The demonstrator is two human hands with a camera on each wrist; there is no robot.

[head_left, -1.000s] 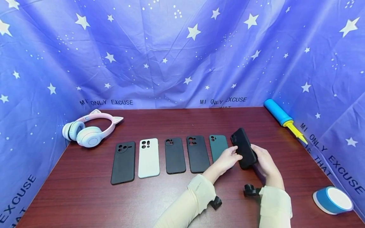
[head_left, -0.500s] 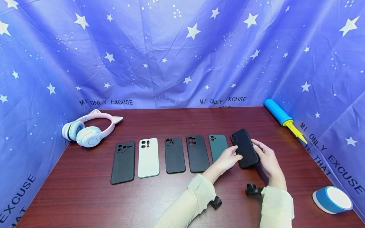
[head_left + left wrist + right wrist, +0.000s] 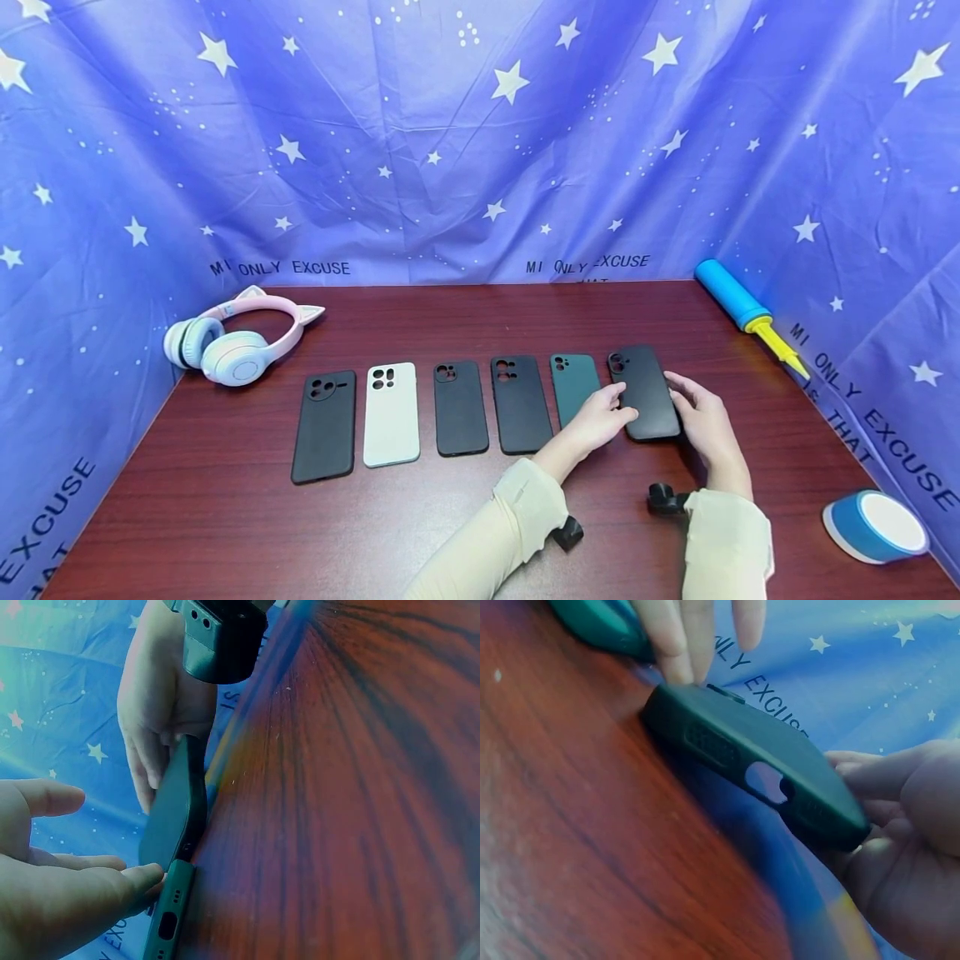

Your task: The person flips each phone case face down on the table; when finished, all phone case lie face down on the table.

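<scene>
A black phone case (image 3: pixel 651 404) lies back up at the right end of a row of phone cases, its camera cutout at the upper left. In the right wrist view, its right long edge is raised off the table. My right hand (image 3: pixel 708 425) grips that edge, one finger above and others beneath it. My left hand (image 3: pixel 596 421) reaches over the lower part of a green phone case (image 3: pixel 573 387). Its extended fingertips touch the left side of the black case. In the left wrist view, the end of the green case (image 3: pixel 171 911) shows close beside the black one.
Further left lie two dark phone cases (image 3: pixel 521 408), a white one (image 3: pixel 392 417) and a black one (image 3: pixel 324 429). Pink-and-white cat-ear headphones (image 3: pixel 240 354) sit at the back left. A blue-and-yellow hand pump (image 3: pixel 738 300) and a blue-and-white round object (image 3: pixel 873 529) are at the right.
The black phone case has turned from a steep tilt to nearly flat, its camera cutout now showing plainly. My right hand has shifted slightly right; my left hand stays in place.
</scene>
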